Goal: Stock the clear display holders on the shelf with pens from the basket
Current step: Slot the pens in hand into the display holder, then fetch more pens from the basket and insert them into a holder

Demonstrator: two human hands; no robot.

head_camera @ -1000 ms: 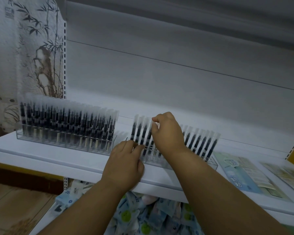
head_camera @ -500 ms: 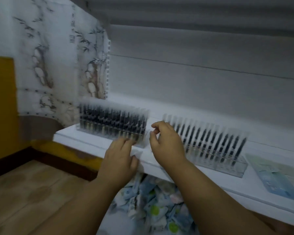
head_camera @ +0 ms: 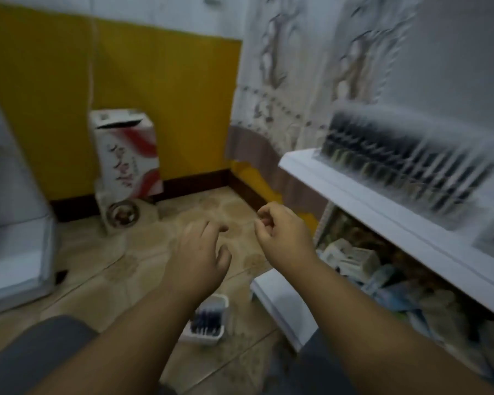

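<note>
I see the floor (head_camera: pixel 160 283) filling most of the view, with the white shelf (head_camera: pixel 377 206) running along the right. On that shelf stands a clear holder (head_camera: pixel 405 166) packed with dark pens; it is blurred, so I cannot count free slots. Against the yellow wall sits a cardboard box (head_camera: pixel 126 155), which has no part in this.

My right hand (head_camera: pixel 285 238) hangs in the air off the shelf's front edge, fingers loosely curled with nothing in them that I can make out. My left hand (head_camera: pixel 200 258) is beside it, lower, fingers spread and relaxed, also holding nothing.

The basket (head_camera: pixel 207 320) sits on the floor directly under my left forearm, a small white tray with dark pens (head_camera: pixel 207 317) lying in it.

I judge the step in hand to be a reach for fresh stock. To do it well, I would bring the left hand straight down onto the basket, gather a small bunch of pens lying the same way, and grip them mid-barrel so none slip on the lift to the shelf.
</note>
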